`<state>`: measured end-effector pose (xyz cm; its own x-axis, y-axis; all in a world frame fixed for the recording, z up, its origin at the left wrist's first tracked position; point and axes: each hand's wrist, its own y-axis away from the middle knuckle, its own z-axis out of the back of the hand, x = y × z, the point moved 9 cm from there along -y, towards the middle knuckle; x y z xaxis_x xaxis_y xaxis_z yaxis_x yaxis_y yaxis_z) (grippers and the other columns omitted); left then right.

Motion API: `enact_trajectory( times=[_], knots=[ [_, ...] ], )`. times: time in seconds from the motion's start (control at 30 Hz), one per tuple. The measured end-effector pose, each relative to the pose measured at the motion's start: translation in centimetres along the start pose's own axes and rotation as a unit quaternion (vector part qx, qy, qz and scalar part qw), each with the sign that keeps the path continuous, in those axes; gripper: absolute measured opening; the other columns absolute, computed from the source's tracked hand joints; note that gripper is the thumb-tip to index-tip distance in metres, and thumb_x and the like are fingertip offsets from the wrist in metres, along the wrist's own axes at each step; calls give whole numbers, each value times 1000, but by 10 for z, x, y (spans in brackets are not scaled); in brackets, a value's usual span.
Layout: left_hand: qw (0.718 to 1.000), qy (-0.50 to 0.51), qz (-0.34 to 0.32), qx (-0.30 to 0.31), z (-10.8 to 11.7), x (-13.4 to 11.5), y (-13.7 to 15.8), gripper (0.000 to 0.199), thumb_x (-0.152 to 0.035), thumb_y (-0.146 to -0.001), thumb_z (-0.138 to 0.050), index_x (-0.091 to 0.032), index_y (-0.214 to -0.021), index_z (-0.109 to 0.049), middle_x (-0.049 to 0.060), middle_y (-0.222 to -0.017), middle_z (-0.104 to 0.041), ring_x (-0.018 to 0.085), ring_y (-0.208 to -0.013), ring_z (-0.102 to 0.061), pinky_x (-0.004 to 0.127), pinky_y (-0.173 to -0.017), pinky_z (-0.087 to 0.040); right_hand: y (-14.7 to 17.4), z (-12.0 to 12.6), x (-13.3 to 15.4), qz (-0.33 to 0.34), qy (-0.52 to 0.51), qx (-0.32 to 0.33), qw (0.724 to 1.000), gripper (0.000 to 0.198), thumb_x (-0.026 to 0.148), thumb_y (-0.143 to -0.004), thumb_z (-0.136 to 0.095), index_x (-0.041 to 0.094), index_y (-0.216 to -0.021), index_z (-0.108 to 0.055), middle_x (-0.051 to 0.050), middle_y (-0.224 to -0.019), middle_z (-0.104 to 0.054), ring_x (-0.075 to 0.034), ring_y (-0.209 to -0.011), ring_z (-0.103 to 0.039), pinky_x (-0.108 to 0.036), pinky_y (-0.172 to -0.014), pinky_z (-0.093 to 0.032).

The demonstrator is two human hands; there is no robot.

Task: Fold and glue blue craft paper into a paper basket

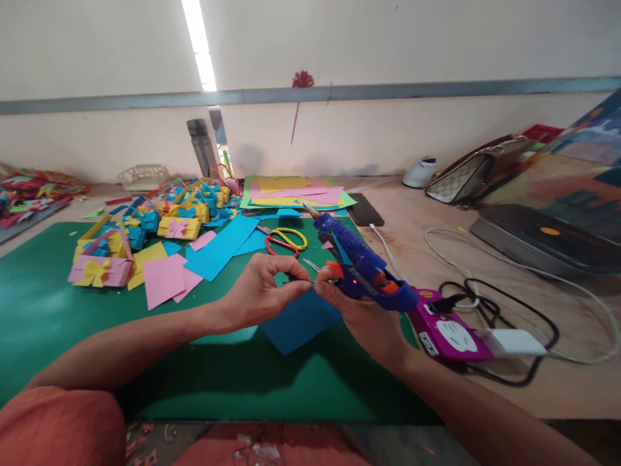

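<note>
My left hand is closed in a pinch, its thumb and forefinger on a tiny blue paper piece, mostly hidden by the fingertips. My right hand meets it there, thumb tip touching the same spot. Against the right hand sits a blue hot glue gun, tilted with its nozzle up and left and a red light lit; the grip is partly hidden. Below the hands is a dark blue paper sheet. Just beyond lie scissors with red and yellow handles, and a pointed metal blade.
Several small paper baskets with bows stand at the left on a green mat. Loose pink sheets and blue sheets lie nearby. A magenta power strip with cables is at the right, a phone behind.
</note>
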<state>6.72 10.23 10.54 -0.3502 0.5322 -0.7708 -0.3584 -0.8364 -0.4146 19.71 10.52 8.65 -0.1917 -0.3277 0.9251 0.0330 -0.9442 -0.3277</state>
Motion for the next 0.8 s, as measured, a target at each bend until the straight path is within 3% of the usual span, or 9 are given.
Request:
enact_trajectory(
  times=[0.37,0.6,0.8],
  knots=[
    [999,-38,8,12,-4,3,0,11,-16,-76,-57,-12,-71,-65,0,-61,-62,9,-56,-51,18,-52,-38,0,-2,0,10,9,0,1000,16,34,-68,-66,23,-74,-56,3,-68,-65,-14,-61,-60,-28,-59,-53],
    [997,-46,-48,26,-6,-4,2,15,-20,-78,-56,-12,-69,-65,3,-66,-64,12,-63,-56,19,-55,-40,-1,-5,0,-3,-9,24,1000,17,33,-66,-66,22,-74,-55,2,-69,-63,-14,-63,-60,-25,-59,-53],
    [997,-49,-42,31,-7,-1,2,18,-22,-80,-55,-13,-69,-65,2,-65,-63,11,-63,-54,19,-56,-39,1,-2,-4,-3,-18,-1,1000,17,33,-66,-67,22,-72,-57,2,-70,-65,-14,-61,-61,-25,-58,-53]
  ],
)
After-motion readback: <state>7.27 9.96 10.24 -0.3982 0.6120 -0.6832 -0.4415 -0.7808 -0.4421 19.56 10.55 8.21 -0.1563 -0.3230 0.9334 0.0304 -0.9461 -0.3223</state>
